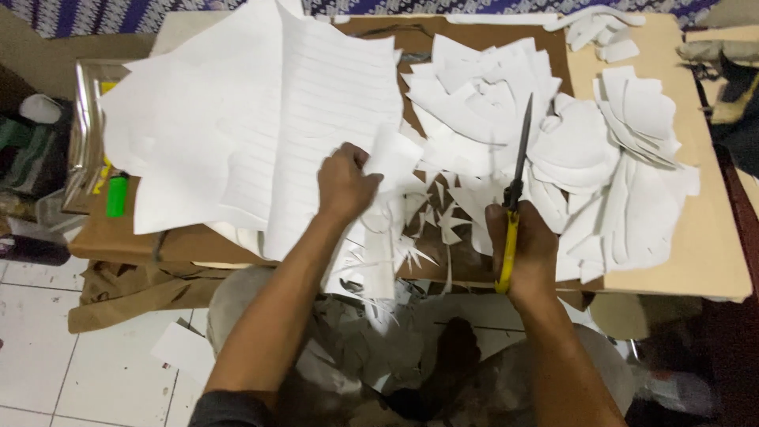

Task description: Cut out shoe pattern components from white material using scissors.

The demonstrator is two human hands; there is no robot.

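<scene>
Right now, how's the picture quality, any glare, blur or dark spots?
Head view: the white paper sheets are bright, nearly washed out; the left hand and the right hand on the yellow-handled scissors are fairly sharp; the lower edge by the knees is dark and soft.

home craft corner — tiled floor | cardboard worktop — paper offcuts

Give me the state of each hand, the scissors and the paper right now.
Left hand: gripping a white paper piece.
Right hand: holding the scissors.
Scissors: blades shut, pointing away.
Lined sheets: uncut, stacked at left.
Cut shapes: piled at right.
Scraps: scattered between the hands.
Lighter: lying flat.
</scene>
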